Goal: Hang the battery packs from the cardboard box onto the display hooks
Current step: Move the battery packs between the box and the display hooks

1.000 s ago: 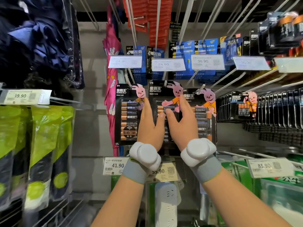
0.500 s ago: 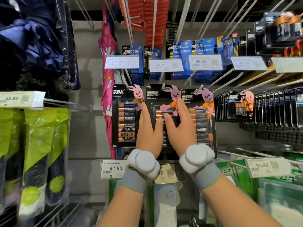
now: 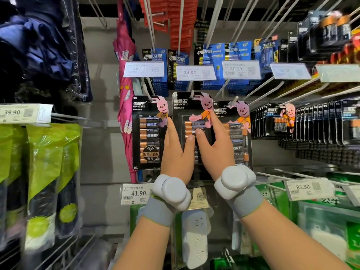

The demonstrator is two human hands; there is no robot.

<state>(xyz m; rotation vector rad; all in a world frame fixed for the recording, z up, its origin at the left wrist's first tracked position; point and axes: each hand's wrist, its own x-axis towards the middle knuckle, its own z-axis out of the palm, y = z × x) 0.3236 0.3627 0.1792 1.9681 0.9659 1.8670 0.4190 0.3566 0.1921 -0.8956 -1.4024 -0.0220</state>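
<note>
A black Duracell battery pack (image 3: 187, 106) with a pink bunny is held upright between my two hands at the hook row. Its top hole sits at the tip of a white display hook (image 3: 192, 93). My left hand (image 3: 175, 154) grips its left edge, thumb on the front over the batteries. At the right edge, my right hand (image 3: 215, 151) grips with its thumb on the front and its index finger pointing up. Similar packs hang on the left (image 3: 148, 131) and right (image 3: 238, 121). The cardboard box is out of view.
Blue battery packs (image 3: 212, 53) and price tags (image 3: 195, 72) hang on the row above. Dense rows of black packs (image 3: 321, 121) fill hooks to the right. Green pouches (image 3: 48, 172) hang at left, a pink umbrella (image 3: 124, 90) beside the packs, power strips (image 3: 194, 236) below.
Both hands keep the same hold on the middle pack at the hook. Only the view has shifted slightly.
</note>
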